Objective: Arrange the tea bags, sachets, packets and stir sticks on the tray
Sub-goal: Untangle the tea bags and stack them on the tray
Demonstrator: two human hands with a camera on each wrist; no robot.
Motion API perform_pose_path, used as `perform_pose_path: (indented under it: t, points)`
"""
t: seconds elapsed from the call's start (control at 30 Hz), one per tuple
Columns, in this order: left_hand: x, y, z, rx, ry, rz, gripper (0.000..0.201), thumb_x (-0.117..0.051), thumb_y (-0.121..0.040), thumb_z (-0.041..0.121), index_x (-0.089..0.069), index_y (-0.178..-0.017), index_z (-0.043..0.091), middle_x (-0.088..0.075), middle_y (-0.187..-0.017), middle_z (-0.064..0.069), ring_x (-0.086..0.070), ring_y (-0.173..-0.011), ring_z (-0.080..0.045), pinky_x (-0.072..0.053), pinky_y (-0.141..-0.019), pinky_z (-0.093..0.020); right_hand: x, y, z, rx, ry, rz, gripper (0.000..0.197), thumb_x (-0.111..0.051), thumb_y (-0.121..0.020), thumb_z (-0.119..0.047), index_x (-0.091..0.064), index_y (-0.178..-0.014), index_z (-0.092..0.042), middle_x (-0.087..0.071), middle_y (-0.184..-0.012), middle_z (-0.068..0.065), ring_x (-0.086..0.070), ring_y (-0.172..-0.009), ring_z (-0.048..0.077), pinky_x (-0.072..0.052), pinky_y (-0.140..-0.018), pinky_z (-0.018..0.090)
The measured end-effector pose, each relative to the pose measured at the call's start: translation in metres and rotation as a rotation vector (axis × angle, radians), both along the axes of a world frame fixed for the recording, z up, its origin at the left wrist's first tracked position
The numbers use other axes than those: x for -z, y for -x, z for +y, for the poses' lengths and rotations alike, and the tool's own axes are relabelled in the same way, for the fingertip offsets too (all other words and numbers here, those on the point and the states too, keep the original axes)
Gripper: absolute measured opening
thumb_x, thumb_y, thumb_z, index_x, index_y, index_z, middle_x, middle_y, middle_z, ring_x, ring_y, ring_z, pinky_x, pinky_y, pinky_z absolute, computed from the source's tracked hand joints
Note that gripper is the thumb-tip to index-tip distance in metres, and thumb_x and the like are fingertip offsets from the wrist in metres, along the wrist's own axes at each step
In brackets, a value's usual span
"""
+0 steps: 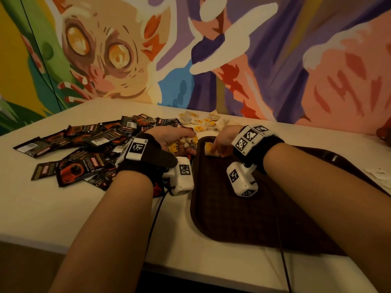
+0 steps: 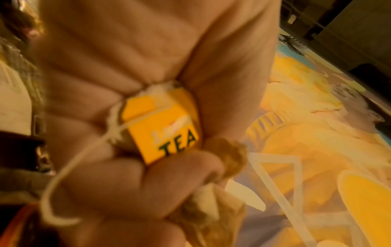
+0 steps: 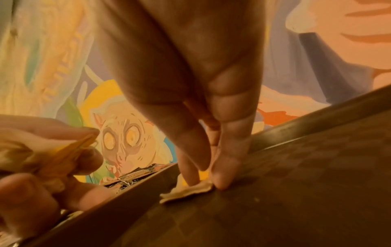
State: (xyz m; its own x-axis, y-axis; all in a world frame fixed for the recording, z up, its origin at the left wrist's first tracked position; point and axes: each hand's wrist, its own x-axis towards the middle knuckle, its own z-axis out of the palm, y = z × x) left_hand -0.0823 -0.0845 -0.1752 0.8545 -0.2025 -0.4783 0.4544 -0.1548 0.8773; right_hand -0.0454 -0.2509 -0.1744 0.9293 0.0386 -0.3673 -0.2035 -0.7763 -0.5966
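We see a big painted wall (image 1: 211, 49) behind our white table (image 1: 63, 208). The brown tray (image 1: 243, 218) holds one tea bag (image 1: 210, 149); our right hand (image 1: 224, 140) presses it with straight fingertips (image 3: 220, 180). Our left hand (image 1: 169, 138) clutches a bunch of tea bags (image 2: 165, 133) beside the dark packets (image 1: 84, 149).

place: likely a café | evidence: painted wall mural (image 1: 118, 49); brown serving tray (image 1: 243, 218); bulk coffee sachets (image 1: 84, 149)

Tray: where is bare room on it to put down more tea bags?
The tray floor is bare from the tea bag under the right hand in its far left corner to its near rim. Left of the tray, coffee sachets crowd the table; behind it lie loose tea bags.
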Motion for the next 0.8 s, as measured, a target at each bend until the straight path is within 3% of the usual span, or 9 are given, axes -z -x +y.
perform_pose_path:
  t: [0.03,0.1,0.17,0.3,0.4,0.5,0.6,0.7,0.8]
  points:
    - [0.000,0.000,0.000,-0.005,-0.004,-0.003,0.024,-0.047,-0.099,0.027,-0.047,-0.087,0.005,-0.063,-0.076,-0.019,-0.050,-0.033,-0.008,-0.037,-0.029,-0.012,-0.001,0.001,0.001,0.034,0.032,0.007,0.039,-0.060,-0.089,-0.012,-0.055,-0.126,-0.001,-0.060,-0.125,0.015,-0.061,-0.102,0.027,-0.048,-0.095,0.036]
    - [0.000,-0.001,0.000,-0.009,-0.002,-0.007,0.025,-0.047,-0.099,0.027,-0.048,-0.087,0.005,-0.065,-0.068,-0.018,-0.051,-0.033,-0.008,-0.037,-0.029,-0.012,-0.003,0.007,0.005,-0.139,0.258,-0.068,0.049,-0.053,-0.095,-0.015,-0.041,-0.142,-0.017,-0.045,-0.141,0.010,-0.045,-0.126,0.029,-0.037,-0.107,0.037]
    - [-0.001,0.000,0.000,-0.012,0.013,-0.002,0.024,-0.047,-0.098,0.027,-0.049,-0.089,0.005,-0.066,-0.065,-0.019,-0.053,-0.035,-0.008,-0.038,-0.030,-0.012,-0.004,0.013,0.006,-0.158,0.268,-0.076,0.049,-0.052,-0.095,-0.014,-0.041,-0.142,-0.017,-0.044,-0.142,0.010,-0.044,-0.127,0.029,-0.038,-0.105,0.035]
    - [-0.001,0.003,0.001,-0.058,0.056,-0.025,0.020,-0.052,-0.096,0.028,-0.051,-0.094,0.008,-0.065,-0.063,-0.013,-0.055,-0.039,-0.009,-0.040,-0.032,-0.013,-0.005,0.017,0.000,-0.041,-0.077,-0.022,0.038,-0.059,-0.088,-0.005,-0.055,-0.125,0.004,-0.056,-0.130,0.020,-0.062,-0.088,0.022,-0.050,-0.080,0.028]
    - [-0.005,0.005,-0.001,-0.116,0.144,-0.126,0.027,-0.055,-0.094,0.034,-0.054,-0.101,0.009,-0.062,-0.072,-0.009,-0.054,-0.052,-0.010,-0.042,-0.035,-0.013,-0.021,0.026,-0.004,0.073,-0.402,-0.039,0.037,-0.047,-0.096,-0.004,-0.050,-0.132,0.002,-0.050,-0.132,0.018,-0.056,-0.095,0.024,-0.045,-0.084,0.028]
    - [-0.014,0.011,-0.009,-0.132,0.284,-0.228,0.039,-0.051,-0.093,0.046,-0.056,-0.104,0.009,-0.062,-0.078,-0.008,-0.055,-0.051,-0.009,-0.042,-0.035,-0.013,-0.036,0.048,-0.015,0.127,-0.704,-0.064,0.033,-0.049,-0.095,-0.008,-0.053,-0.128,-0.001,-0.054,-0.096,0.011,-0.051,-0.074,0.016,-0.049,-0.073,0.026]
    - [-0.023,0.019,-0.019,-0.085,0.391,-0.234,0.048,-0.045,-0.091,0.057,-0.058,-0.100,0.012,-0.063,-0.079,-0.006,-0.055,-0.051,-0.008,-0.040,-0.036,-0.011,-0.041,0.071,-0.027,0.138,-1.049,-0.110,0.023,-0.053,-0.093,-0.007,-0.059,-0.114,0.000,-0.056,-0.082,0.008,-0.055,-0.073,0.016,-0.051,-0.067,0.024]
    - [-0.027,0.025,-0.027,-0.055,0.458,-0.233,0.046,-0.045,-0.091,0.056,-0.059,-0.094,0.013,-0.062,-0.076,-0.005,-0.057,-0.053,-0.009,-0.039,-0.037,-0.009,-0.041,0.088,-0.031,0.097,-1.296,-0.149,0.010,-0.052,-0.093,-0.006,-0.062,-0.093,-0.005,-0.060,-0.079,0.007,-0.059,-0.073,0.015,-0.055,-0.063,0.021]
    - [-0.026,0.029,-0.035,-0.032,0.511,-0.248,0.034,-0.052,-0.092,0.044,-0.057,-0.094,0.010,-0.061,-0.078,-0.007,-0.057,-0.055,-0.011,-0.041,-0.037,-0.010,-0.033,0.092,-0.032,0.100,-1.384,-0.155,0.008,-0.053,-0.092,-0.007,-0.061,-0.091,-0.006,-0.060,-0.076,0.006,-0.060,-0.069,0.013,-0.055,-0.059,0.019]
